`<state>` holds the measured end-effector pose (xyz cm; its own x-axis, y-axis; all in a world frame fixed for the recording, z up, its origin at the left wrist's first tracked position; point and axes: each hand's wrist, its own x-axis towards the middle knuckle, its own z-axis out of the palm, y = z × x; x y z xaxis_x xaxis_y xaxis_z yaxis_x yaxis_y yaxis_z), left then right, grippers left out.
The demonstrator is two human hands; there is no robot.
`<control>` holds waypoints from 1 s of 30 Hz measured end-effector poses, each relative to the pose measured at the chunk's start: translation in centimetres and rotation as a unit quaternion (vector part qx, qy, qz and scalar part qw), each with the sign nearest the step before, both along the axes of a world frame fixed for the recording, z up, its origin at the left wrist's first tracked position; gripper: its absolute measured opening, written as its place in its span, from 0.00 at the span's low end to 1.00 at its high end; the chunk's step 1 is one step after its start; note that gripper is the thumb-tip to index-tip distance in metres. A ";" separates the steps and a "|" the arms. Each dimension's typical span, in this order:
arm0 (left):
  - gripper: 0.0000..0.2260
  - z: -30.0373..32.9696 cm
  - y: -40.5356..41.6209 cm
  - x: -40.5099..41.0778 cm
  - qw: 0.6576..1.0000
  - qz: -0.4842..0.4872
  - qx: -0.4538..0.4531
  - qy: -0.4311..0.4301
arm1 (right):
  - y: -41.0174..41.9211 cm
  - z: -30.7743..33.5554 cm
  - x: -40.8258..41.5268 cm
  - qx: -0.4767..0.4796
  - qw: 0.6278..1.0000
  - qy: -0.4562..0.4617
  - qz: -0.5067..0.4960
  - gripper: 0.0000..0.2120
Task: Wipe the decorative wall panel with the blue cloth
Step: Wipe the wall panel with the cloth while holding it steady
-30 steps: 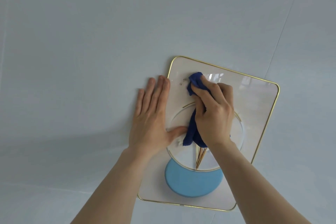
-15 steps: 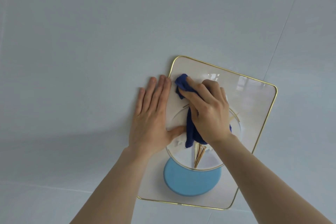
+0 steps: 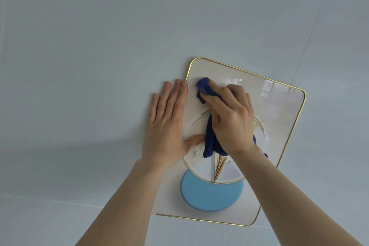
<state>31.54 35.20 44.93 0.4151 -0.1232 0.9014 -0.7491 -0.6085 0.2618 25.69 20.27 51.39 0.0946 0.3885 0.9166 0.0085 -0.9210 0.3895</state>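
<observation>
A white decorative wall panel [image 3: 279, 110] with a thin gold rim, a gold ring and a light blue disc [image 3: 209, 195] hangs tilted on the pale wall. My right hand [image 3: 231, 118] presses a bunched dark blue cloth [image 3: 209, 142] against the panel's upper left part; one end of the cloth pokes out past my fingertips near the top left corner, the other hangs below my palm. My left hand [image 3: 167, 124] lies flat with fingers together, across the panel's left edge, thumb resting on the panel beside the cloth.
The pale grey-blue wall [image 3: 99, 46] fills the rest of the view, with faint seams running diagonally at the right and horizontally low down. Nothing else hangs near the panel.
My right hand has slid the cloth leftward and up across the panel toward its top left corner. My left hand has stayed in place.
</observation>
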 end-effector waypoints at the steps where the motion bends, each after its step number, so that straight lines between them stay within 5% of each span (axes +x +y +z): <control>1: 0.56 -0.1 0.0 0.0 1.000 -0.003 -0.002 0.001 | 0.1 0.0 0.2 0.032 0.999 -0.017 0.010 0.17; 5: 0.54 -0.2 -0.1 0.2 1.000 -0.013 -0.010 -0.008 | 1.4 -1.0 1.0 0.126 0.990 -0.060 0.019 0.17; 16: 0.55 -0.4 -0.1 0.3 1.000 -0.018 -0.012 -0.014 | -0.5 -2.0 0.6 0.167 0.982 -0.083 0.041 0.17; 23: 0.58 0.0 -0.2 -0.4 1.000 -0.016 -0.009 0.002 | -3.2 -4.8 -2.1 0.062 0.998 -0.007 0.001 0.16; 30: 0.59 0.9 0.6 -2.9 0.999 -0.004 0.014 0.042 | -1.9 -6.0 -6.4 0.080 0.983 0.159 -0.035 0.16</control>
<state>28.61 35.80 45.84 0.4885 -0.1524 0.8592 -0.7304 -0.6101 0.3071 19.33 18.42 45.42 0.4074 0.2236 0.8855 0.0408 -0.9730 0.2270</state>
